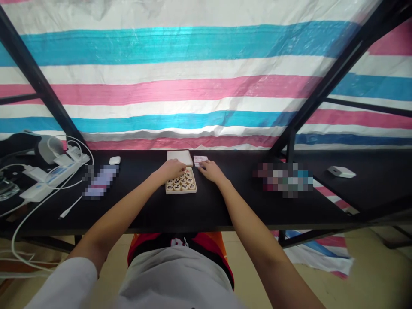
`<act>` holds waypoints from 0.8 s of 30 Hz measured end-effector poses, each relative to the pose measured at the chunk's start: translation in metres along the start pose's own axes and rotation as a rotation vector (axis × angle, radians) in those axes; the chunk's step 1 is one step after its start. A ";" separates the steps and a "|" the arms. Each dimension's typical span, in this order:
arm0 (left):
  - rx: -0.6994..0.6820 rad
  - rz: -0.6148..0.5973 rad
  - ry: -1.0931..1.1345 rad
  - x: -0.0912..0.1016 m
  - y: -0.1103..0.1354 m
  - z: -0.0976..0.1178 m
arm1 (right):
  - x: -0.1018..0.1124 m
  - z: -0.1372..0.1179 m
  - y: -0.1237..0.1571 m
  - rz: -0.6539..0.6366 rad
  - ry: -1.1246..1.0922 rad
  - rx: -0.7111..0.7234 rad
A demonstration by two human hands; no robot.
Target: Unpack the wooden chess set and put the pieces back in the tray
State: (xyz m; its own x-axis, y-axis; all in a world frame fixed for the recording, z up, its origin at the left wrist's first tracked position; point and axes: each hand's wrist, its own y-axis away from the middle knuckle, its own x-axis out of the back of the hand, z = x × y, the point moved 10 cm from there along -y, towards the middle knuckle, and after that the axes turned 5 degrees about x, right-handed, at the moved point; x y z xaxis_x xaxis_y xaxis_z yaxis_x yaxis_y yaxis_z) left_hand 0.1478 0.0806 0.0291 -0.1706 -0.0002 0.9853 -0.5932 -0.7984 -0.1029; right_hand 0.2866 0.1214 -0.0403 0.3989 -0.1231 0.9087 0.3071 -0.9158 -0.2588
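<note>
A shallow cream box (180, 192) holds rows of round Chinese chess pieces (184, 187) with dark characters; a red-marked one shows at the back. My left hand (174, 170) reaches over the box's back left part, fingers curled down and closed at the pieces; what lies under the fingertips is hidden. Behind it, partly covered by that hand, lies a cream lid (179, 157). My right hand (211, 170) is to the right of the box, its fingers stretched out and touching the near edge of a small white paper (200, 159) with pinkish lines.
On the black table (206, 210), a blurred-out phone-like item (101, 182), a white earbud case (115, 160) and a power strip (53, 178) with cables lie left. Rightward are a blurred colourful item (286, 179) and a white charger (341, 172). A striped sheet (180, 68) hangs behind.
</note>
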 end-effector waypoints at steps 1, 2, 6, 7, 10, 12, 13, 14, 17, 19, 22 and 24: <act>-0.011 -0.032 0.005 -0.007 -0.002 0.000 | 0.003 0.003 0.001 0.009 0.022 -0.019; -0.018 -0.054 0.024 -0.012 -0.002 -0.002 | 0.005 0.005 0.002 0.018 0.041 -0.043; -0.084 -0.022 0.097 -0.006 0.007 -0.005 | 0.016 0.009 0.006 0.066 0.080 -0.127; -0.096 0.013 0.110 0.001 0.011 -0.006 | 0.019 0.009 0.007 0.084 0.092 -0.142; -0.065 0.114 0.161 0.019 0.026 -0.021 | 0.024 0.002 0.007 0.123 0.159 -0.124; -0.028 0.154 0.193 0.023 0.037 -0.037 | 0.020 -0.005 0.005 0.090 0.209 -0.067; -0.010 0.169 0.211 0.023 0.042 -0.046 | 0.016 -0.008 0.004 0.053 0.228 -0.044; 0.011 0.177 0.232 0.021 0.048 -0.055 | 0.011 -0.009 0.003 0.013 0.241 -0.030; 0.043 0.141 0.268 0.012 0.060 -0.073 | 0.006 -0.005 0.004 -0.049 0.255 -0.060; 0.061 0.115 0.273 0.010 0.065 -0.078 | 0.009 0.002 0.007 -0.043 0.258 -0.112; 0.138 -0.030 0.359 -0.001 0.070 -0.084 | 0.014 0.011 0.009 -0.031 0.247 -0.161; 0.176 -0.168 0.418 -0.014 0.074 -0.085 | 0.014 0.014 0.010 -0.034 0.226 -0.161</act>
State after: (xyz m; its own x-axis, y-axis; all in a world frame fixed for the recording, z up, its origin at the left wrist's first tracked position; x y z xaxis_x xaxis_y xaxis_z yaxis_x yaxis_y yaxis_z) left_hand 0.0392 0.0732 -0.0038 -0.4071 0.3509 0.8433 -0.5036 -0.8565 0.1133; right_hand 0.3072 0.1162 -0.0349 0.1823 -0.1565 0.9707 0.1685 -0.9677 -0.1876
